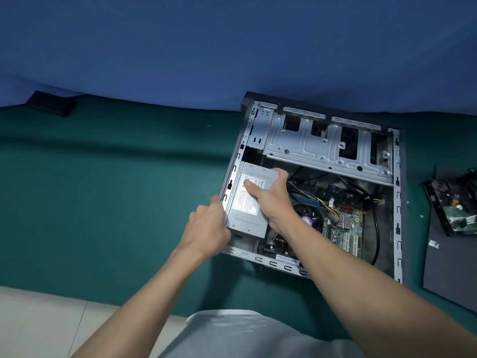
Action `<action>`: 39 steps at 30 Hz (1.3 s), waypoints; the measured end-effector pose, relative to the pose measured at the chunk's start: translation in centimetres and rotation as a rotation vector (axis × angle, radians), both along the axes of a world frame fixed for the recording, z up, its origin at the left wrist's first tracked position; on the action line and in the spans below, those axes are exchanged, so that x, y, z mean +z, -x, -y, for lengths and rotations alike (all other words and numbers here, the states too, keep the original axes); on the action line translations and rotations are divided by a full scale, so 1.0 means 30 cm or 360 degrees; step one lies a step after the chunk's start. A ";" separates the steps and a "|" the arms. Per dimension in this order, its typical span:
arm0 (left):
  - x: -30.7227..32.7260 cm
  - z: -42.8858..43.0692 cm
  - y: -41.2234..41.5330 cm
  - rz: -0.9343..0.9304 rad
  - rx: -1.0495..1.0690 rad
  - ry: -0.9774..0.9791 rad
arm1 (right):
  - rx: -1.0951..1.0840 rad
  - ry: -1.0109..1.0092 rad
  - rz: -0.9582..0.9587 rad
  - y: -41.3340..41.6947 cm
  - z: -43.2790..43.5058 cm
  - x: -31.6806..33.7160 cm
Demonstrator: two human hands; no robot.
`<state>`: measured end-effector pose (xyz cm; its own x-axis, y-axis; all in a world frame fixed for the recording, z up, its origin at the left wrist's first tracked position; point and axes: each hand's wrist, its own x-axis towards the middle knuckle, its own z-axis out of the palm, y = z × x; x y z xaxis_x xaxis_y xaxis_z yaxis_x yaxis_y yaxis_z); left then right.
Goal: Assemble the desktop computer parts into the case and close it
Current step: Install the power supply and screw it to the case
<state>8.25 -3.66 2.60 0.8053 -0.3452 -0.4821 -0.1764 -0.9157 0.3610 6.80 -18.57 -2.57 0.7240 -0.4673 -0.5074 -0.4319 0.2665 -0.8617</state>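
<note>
An open desktop case [397, 177] lies on its side on the green cloth. A grey power supply [242, 210] sits in its near left corner. My right hand [271, 195] grips the supply from the right, thumb across its label and fingers over its far edge. My left hand [209, 226] holds the supply's near left corner at the case wall. The motherboard [343, 220] with coloured cables lies in the case bottom to the right. A bare metal drive cage [322, 143] spans the far end.
A dark side panel [451, 275] lies flat to the right of the case, with a drive in a black bracket [454, 202] on its far end. A small black object [51, 103] lies far left by the blue backdrop. White floor shows at the near edge.
</note>
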 end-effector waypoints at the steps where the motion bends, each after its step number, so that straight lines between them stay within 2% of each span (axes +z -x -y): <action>1: 0.002 0.006 0.000 0.0022 -0.0018 -0.0015 | 0.0058 0.0066 -0.0035 -0.010 -0.004 0.003; 3: 0.008 0.008 -0.002 0.0011 -0.0023 -0.0007 | 0.0129 0.0158 -0.0082 -0.027 -0.016 0.008; 9: 0.042 -0.020 -0.084 -0.0325 0.0000 0.0138 | 0.0089 -0.0080 -0.0061 -0.016 0.025 0.013; 13: 0.020 0.022 -0.167 -0.0356 0.0120 0.0474 | 0.0324 -0.0089 -0.0383 -0.038 0.059 0.026; 16: -0.054 0.082 -0.172 -0.0416 0.0218 0.0573 | 0.0470 0.0104 -0.0455 -0.062 0.071 0.035; 22: -0.138 0.109 -0.136 -0.0119 0.0384 0.0468 | 0.0545 0.0409 -0.0506 -0.063 0.090 0.033; 27: -0.147 0.116 -0.144 -0.0068 0.0366 0.0424 | 0.0580 0.0470 -0.0496 -0.049 0.102 0.008; 32: -0.155 0.114 -0.146 -0.0056 0.0383 0.0424 | 0.0363 0.0859 -0.0453 -0.096 0.046 0.025; 35: -0.161 0.109 -0.143 -0.0079 0.0397 0.0460 | 0.0171 0.0879 -0.0436 -0.069 -0.021 -0.005; 39: -0.160 0.105 -0.146 -0.0075 0.0407 0.0503 | 0.0313 0.1036 -0.0452 -0.096 -0.004 -0.016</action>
